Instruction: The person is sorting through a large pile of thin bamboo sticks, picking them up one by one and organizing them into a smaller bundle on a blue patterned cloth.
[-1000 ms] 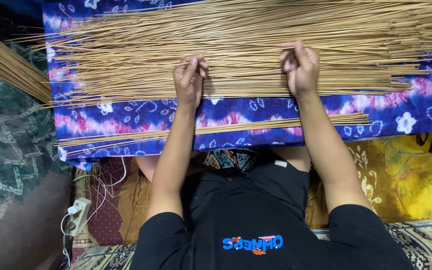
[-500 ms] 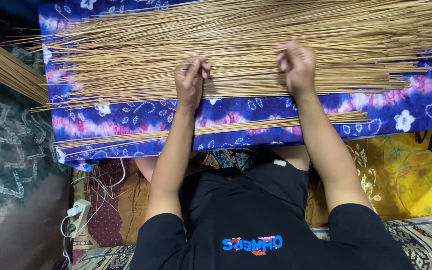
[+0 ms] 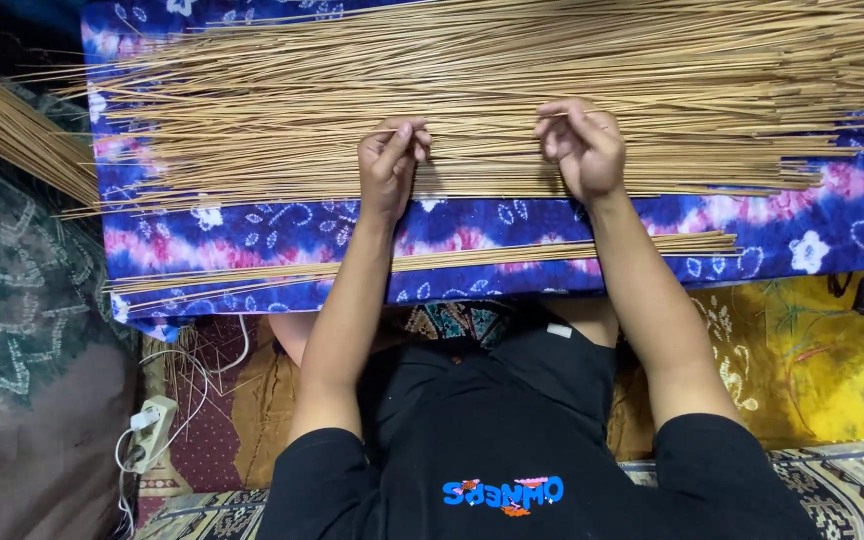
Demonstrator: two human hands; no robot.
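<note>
two hands working a spread of thin tan sticks on a blue tie-dye cloth

at the cloth's left edge a separate bundle of sticks (image 3: 12, 125) slants off onto a green cushion (image 3: 12, 300). the wide layer of sticks (image 3: 472, 80) covers the cloth (image 3: 512, 240) from its far edge to its middle. the left hand (image 3: 389, 165) lies on them, fingers (image 3: 404, 135) pressed together, pinching a few sticks. the right hand (image 3: 582, 145) is curled, fingers pinching sticks too. a thin row of sticks (image 3: 432, 262) lies along the near edge.
</note>
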